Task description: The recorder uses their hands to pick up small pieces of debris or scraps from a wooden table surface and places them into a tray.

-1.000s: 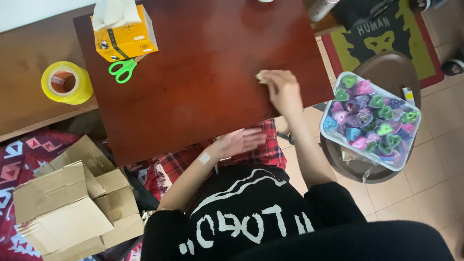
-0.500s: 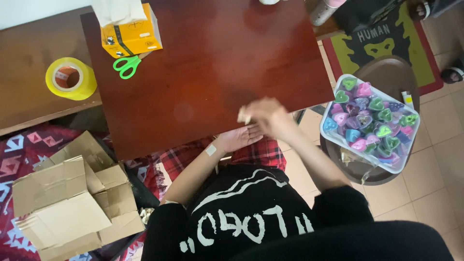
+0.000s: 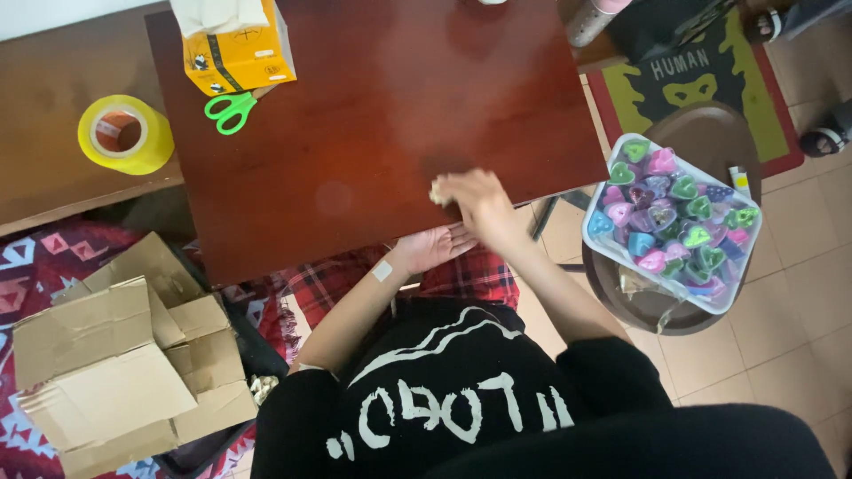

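Right hand [image 3: 475,197] pinches small pale piece [image 3: 437,192] at table [image 3: 355,133] edge; left hand [image 3: 437,245] spread below. Blurred; piece may drop off edge.

Table [image 3: 355,115] glossy polished wood; box [image 3: 115,372] matt rough cardboard; tray [image 3: 596,239] smooth clear plastic; tape roll [image 3: 124,135] glossy

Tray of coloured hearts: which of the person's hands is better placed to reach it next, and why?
Right, probably. The right hand is at the table edge on the side of the tray; the left hand lies lower and farther from it.
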